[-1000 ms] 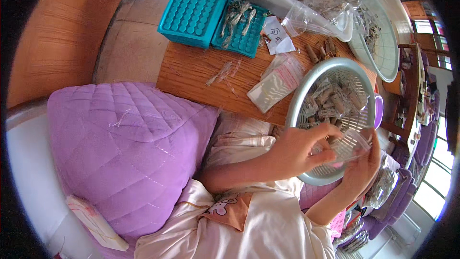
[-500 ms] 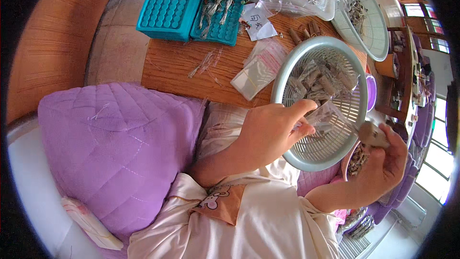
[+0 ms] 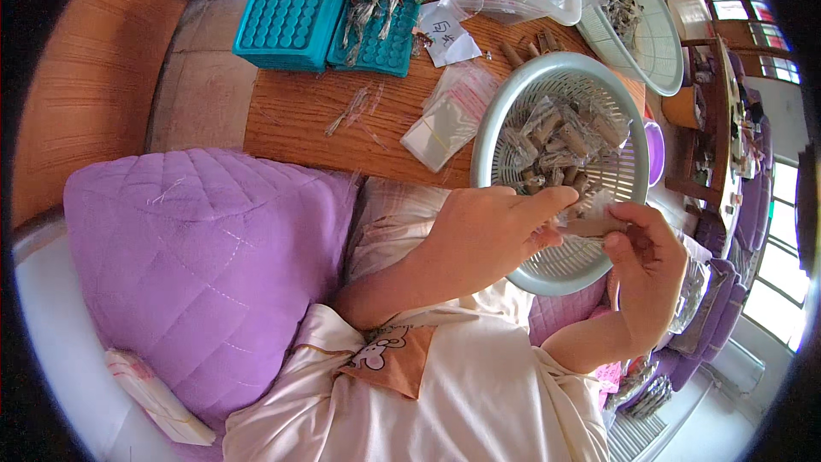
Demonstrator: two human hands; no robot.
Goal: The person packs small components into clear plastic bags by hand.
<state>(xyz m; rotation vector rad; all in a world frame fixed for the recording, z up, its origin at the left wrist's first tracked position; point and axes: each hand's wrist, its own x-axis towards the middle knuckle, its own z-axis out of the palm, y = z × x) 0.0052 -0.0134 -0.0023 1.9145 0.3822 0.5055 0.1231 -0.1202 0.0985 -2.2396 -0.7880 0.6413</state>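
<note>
My left hand [image 3: 492,227] is closed in a pinch on a small clear plastic bag, above the near side of a grey-green plastic basket [image 3: 486,141]. In my right hand [image 3: 646,269], thumb and fingers grip a short grey-brown cylinder [image 3: 594,227]. One end of it meets the bag at my left fingertips; how far inside it reaches, I cannot tell. Within the basket lie several similar brown cylinders wrapped in clear film [image 3: 569,133].
Left of the basket, a stack of clear bags [image 3: 445,128] lies on the wooden table [image 3: 299,124]. Beyond are teal trays [image 3: 291,13] with bundled wires [image 3: 368,17], a paper note [image 3: 446,34], loose brown cylinders [image 3: 513,53] and a pale oval basket [image 3: 663,60]. A purple quilted cover [image 3: 214,265] lies at left.
My right hand has moved left and inward, bringing the cylinder from beyond the basket's rim to the bag. My left hand stays nearly in place, still pinching the bag.
</note>
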